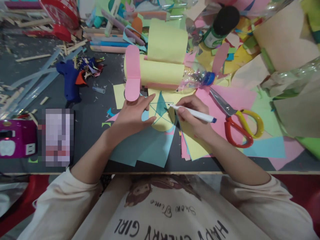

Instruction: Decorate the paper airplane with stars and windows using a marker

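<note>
A white marker (pixel 196 114) with a blue end is held in my right hand (pixel 193 115), its tip over a yellow paper piece (pixel 163 126). The yellow piece bears a star drawn in blue lines, with its top point coloured in. My left hand (pixel 136 115) rests at the left of the star, fingers apart, holding nothing. Just beyond my hands lies a plastic bottle (pixel 197 77) wrapped in yellow paper, with a blue cap and a pink strip (pixel 132 73) across its left end. Blue sheets (pixel 150 148) lie beneath the drawing.
Red and yellow scissors (pixel 231 116) lie on paper at the right. A blue glue gun (pixel 70 80), a phone (pixel 59 137) and a purple box (pixel 18 138) are at the left. Markers, sticks, paper scraps and a black-capped bottle (pixel 220 26) crowd the back.
</note>
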